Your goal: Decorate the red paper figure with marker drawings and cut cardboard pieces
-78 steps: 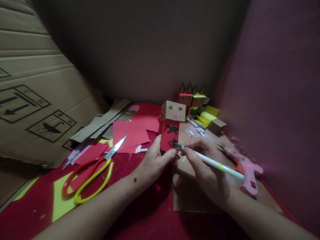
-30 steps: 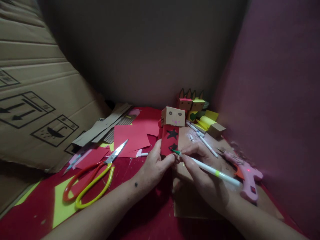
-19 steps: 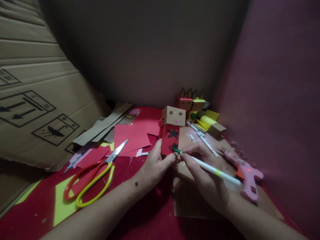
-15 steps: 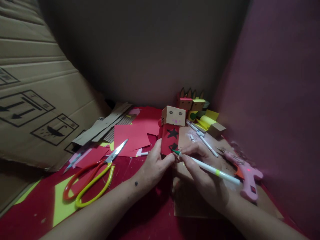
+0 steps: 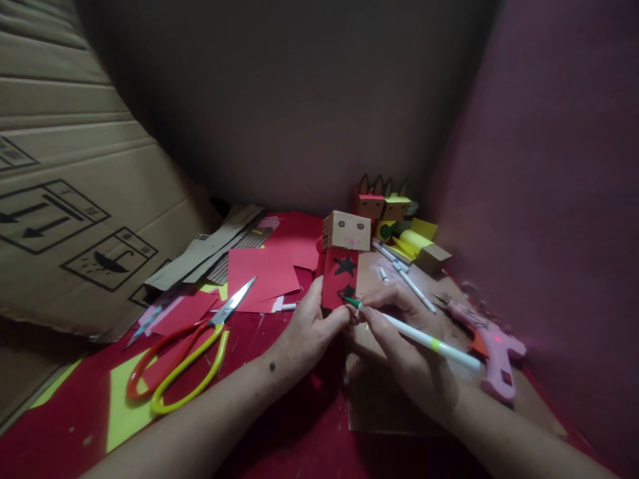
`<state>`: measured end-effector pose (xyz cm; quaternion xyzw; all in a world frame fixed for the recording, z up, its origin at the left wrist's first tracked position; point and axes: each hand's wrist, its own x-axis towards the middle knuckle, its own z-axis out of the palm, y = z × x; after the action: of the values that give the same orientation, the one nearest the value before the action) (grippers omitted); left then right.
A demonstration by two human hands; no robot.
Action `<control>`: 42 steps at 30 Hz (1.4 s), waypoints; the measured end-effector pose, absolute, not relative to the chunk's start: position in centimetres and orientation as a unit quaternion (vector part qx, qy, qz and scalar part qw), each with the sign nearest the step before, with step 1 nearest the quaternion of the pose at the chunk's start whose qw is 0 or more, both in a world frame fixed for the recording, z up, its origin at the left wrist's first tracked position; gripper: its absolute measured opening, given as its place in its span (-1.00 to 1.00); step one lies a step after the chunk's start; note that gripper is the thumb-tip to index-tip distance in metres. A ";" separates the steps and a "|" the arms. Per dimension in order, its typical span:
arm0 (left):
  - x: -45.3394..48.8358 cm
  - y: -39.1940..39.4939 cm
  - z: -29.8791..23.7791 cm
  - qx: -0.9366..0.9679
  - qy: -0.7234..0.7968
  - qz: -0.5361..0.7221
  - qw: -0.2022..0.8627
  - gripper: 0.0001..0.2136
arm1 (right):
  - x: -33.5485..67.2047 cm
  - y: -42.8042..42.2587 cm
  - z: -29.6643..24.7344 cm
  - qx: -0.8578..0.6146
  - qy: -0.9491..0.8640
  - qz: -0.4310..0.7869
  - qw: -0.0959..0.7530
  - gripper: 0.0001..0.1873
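A cardboard figure (image 5: 340,276) stands in front of me, with a red paper body and a box head (image 5: 348,231) bearing drawn eyes and pink dots. Dark on its red front are a star and, lower down, a second shape. My left hand (image 5: 318,324) grips the lower body from the left side, thumb in front. Between the closed fingers of my right hand (image 5: 405,332) is a white marker (image 5: 417,335) with a green tip end. That tip touches the lower dark shape. Part of the figure's base is hidden behind my fingers.
Scissors (image 5: 217,326) with red and yellow handles lie left, by red paper (image 5: 259,276) and cardboard strips (image 5: 219,239). A pink glue gun (image 5: 492,346) rests right on a cardboard sheet (image 5: 384,406). Markers (image 5: 414,287) and two eared cardboard figures (image 5: 382,206) are behind. A large carton (image 5: 90,179) stands left.
Almost nothing differs. The marker in my right hand has tilted very slightly, its tip still on the lower dark shape, while my left hand keeps its place on the figure.
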<state>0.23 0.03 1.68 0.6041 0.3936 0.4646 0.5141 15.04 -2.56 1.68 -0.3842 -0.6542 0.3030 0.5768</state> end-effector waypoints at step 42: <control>0.2 -0.2 1.7 0.604 0.395 0.456 0.520 -0.80 | 14.8 -2.7 1.9 -0.397 -0.660 0.267 0.579 -0.93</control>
<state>0.21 -0.20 1.72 0.6043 0.3945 0.4564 0.5204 14.84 -2.66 1.95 -0.3969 -0.6603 0.2667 0.5791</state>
